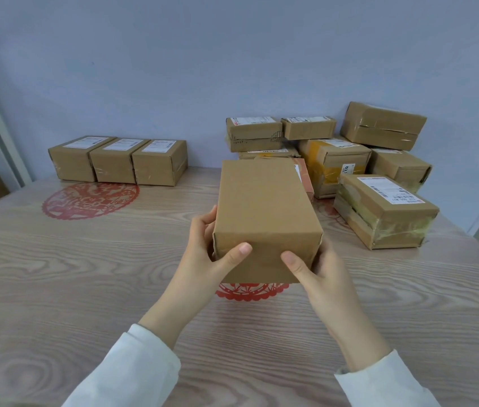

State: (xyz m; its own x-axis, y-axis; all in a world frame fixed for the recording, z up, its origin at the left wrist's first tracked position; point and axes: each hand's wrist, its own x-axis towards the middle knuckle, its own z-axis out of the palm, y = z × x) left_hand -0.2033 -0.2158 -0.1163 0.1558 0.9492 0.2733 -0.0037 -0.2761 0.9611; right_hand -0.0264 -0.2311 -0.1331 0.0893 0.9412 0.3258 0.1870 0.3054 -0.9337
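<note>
A plain brown cardboard box (pixel 264 210) is held in front of me above the wooden table (pixel 56 289), its blank top face up. My left hand (pixel 203 254) grips its near left corner, thumb on the front face and fingers round the left side. My right hand (pixel 317 271) grips the near right corner, thumb on the front face; its fingers are hidden behind the box.
Three labelled boxes (pixel 118 160) stand in a row at the back left against the wall. A loose pile of several taped boxes (pixel 335 154) fills the back right, one (pixel 385 210) nearer the table's right edge. Red paper-cut decals (pixel 90 199) lie on the tabletop.
</note>
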